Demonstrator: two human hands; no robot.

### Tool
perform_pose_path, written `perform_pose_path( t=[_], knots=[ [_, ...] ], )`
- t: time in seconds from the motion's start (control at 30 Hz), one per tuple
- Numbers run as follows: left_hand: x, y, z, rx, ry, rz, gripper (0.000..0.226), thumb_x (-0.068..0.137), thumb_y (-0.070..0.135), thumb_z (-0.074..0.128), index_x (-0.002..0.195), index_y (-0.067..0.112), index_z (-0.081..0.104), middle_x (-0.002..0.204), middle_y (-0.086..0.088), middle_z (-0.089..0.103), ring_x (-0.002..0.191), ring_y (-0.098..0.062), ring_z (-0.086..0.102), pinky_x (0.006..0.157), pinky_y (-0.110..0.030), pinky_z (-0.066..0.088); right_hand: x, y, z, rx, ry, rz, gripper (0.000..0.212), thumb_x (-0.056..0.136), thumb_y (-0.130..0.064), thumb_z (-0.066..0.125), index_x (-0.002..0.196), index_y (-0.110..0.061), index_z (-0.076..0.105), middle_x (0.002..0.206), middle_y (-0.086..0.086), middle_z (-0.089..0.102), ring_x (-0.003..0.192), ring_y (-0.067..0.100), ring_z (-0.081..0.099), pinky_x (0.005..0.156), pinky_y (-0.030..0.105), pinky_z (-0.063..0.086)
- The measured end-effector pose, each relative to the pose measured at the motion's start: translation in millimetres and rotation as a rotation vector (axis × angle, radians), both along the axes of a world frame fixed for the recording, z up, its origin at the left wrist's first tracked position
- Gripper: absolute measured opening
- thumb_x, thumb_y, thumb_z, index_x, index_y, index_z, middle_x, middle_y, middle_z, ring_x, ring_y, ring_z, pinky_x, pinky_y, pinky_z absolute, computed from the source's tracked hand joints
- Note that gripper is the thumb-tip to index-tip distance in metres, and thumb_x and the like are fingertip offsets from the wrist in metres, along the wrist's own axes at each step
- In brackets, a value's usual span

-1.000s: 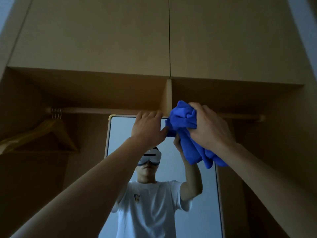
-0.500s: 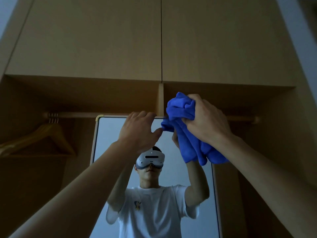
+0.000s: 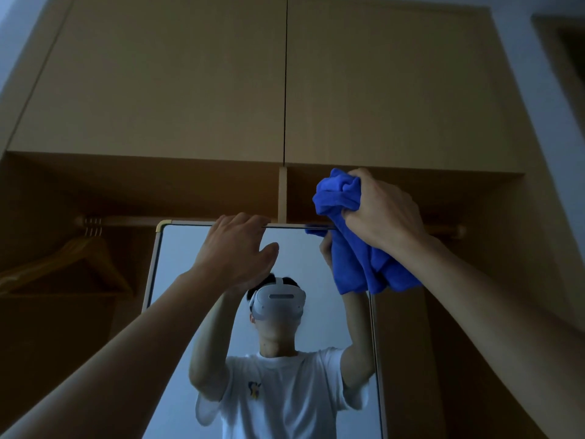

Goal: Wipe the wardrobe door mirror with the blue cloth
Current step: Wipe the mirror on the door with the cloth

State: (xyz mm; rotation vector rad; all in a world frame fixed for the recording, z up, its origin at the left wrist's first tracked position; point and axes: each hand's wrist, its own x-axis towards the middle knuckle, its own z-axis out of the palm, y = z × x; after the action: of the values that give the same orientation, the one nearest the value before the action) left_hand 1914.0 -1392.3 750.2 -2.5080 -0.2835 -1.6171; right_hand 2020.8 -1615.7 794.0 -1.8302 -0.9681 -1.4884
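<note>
The wooden wardrobe has a rail carrying wooden hangers left of the mirror.

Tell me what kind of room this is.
Probably a bedroom or dressing area, at a built-in wardrobe: a wooden hanger on a clothes rail, closed cupboard doors above, and a framed mirror.

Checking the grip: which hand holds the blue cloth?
The right hand grips the bunched blue cloth; the left hand holds the mirror by its top edge.
</note>
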Motion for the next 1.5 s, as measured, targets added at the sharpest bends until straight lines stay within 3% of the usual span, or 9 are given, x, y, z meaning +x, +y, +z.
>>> perform_pose_path(
  t=[0.17, 0.47, 0.57, 0.67, 0.77, 0.9, 1.07, 1.2, 1.5],
  knots=[
    [1, 2, 3, -0.013, -0.002, -0.029, 0.058, 0.096, 0.049, 0.058, 0.146, 0.021, 0.051, 0.135, -0.006, 0.059, 0.126, -0.029, 0.049, 0.105, -0.041, 0.036, 2, -2, 5, -0.014, 0.04, -0.046, 0.041, 0.086, -0.025, 0.063, 0.126, -0.024, 0.051, 0.078, -0.009, 0.055, 0.061, 0.006, 0.048, 0.051, 0.024, 0.032],
    [-7, -2, 5, -0.004, 0.056, -0.092, 0.077, 0.078, 0.055, 0.043, 0.146, 0.019, 0.05, 0.131, -0.004, 0.058, 0.121, -0.023, 0.048, 0.093, -0.03, 0.025, -8, 31, 9, -0.134, 0.107, -0.056, 0.044, 0.085, -0.031, 0.063, 0.127, -0.023, 0.052, 0.085, -0.005, 0.06, 0.067, 0.011, 0.054, 0.061, 0.03, 0.041],
    [-6, -1, 4, 0.005, 0.049, -0.096, 0.059, 0.089, 0.047, 0.055, 0.14, 0.019, 0.054, 0.122, -0.004, 0.059, 0.117, -0.025, 0.049, 0.091, -0.029, 0.025, -21, 49, 12, -0.152, 0.096, -0.043, 0.041, 0.086, -0.031, 0.063, 0.125, -0.021, 0.051, 0.081, -0.005, 0.055, 0.064, 0.009, 0.05, 0.054, 0.027, 0.034],
    [-4, -1, 3, 0.042, 0.032, -0.084, 0.025, 0.092, 0.04, 0.057, 0.11, 0.022, 0.057, 0.096, 0.002, 0.053, 0.1, -0.025, 0.052, 0.095, -0.033, 0.034, -34, 69, 14, -0.165, 0.088, -0.004, 0.041, 0.087, -0.03, 0.062, 0.124, -0.02, 0.051, 0.08, -0.005, 0.054, 0.065, 0.012, 0.051, 0.058, 0.029, 0.037],
    [-2, 1, 3, 0.073, 0.0, -0.105, 0.015, 0.093, 0.039, 0.052, 0.096, 0.025, 0.05, 0.092, 0.003, 0.056, 0.096, -0.024, 0.055, 0.095, -0.035, 0.039, -43, 82, 12, -0.163, 0.058, 0.021, 0.044, 0.087, -0.03, 0.062, 0.127, -0.018, 0.05, 0.084, -0.002, 0.056, 0.065, 0.015, 0.051, 0.063, 0.031, 0.038],
    [-2, 8, 5, 0.074, 0.007, -0.056, 0.024, 0.095, 0.039, 0.056, 0.111, 0.021, 0.057, 0.096, 0.004, 0.05, 0.105, -0.025, 0.056, 0.09, -0.031, 0.036, -41, 75, 10, -0.151, 0.077, 0.026, 0.042, 0.088, -0.029, 0.062, 0.127, -0.021, 0.049, 0.084, -0.004, 0.056, 0.067, 0.016, 0.054, 0.064, 0.032, 0.04],
    [-10, 17, 6, 0.115, 0.049, 0.035, 0.056, 0.098, 0.048, 0.052, 0.15, 0.031, 0.043, 0.128, -0.001, 0.058, 0.124, -0.028, 0.052, 0.105, -0.04, 0.037, -22, 47, 10, -0.118, 0.134, -0.025, 0.037, 0.087, -0.03, 0.062, 0.122, -0.026, 0.05, 0.081, -0.009, 0.055, 0.065, 0.01, 0.053, 0.052, 0.026, 0.034],
    [-16, 27, 5, 0.143, 0.05, 0.088, 0.056, 0.098, 0.056, 0.046, 0.152, 0.041, 0.036, 0.132, 0.003, 0.057, 0.128, -0.027, 0.051, 0.112, -0.046, 0.03, -7, 23, 10, -0.076, 0.182, -0.085, 0.035, 0.084, -0.031, 0.062, 0.117, -0.028, 0.051, 0.082, -0.008, 0.057, 0.068, 0.013, 0.055, 0.062, 0.032, 0.041],
    [-31, 50, 4, 0.031, 0.004, 0.188, 0.058, 0.094, 0.068, 0.04, 0.146, 0.043, 0.042, 0.133, 0.006, 0.057, 0.135, -0.025, 0.046, 0.117, -0.067, 0.017, -8, 29, 4, -0.057, 0.153, -0.126, 0.037, 0.086, -0.031, 0.063, 0.121, -0.026, 0.05, 0.079, -0.008, 0.055, 0.064, 0.011, 0.054, 0.053, 0.027, 0.035]
  ],
)
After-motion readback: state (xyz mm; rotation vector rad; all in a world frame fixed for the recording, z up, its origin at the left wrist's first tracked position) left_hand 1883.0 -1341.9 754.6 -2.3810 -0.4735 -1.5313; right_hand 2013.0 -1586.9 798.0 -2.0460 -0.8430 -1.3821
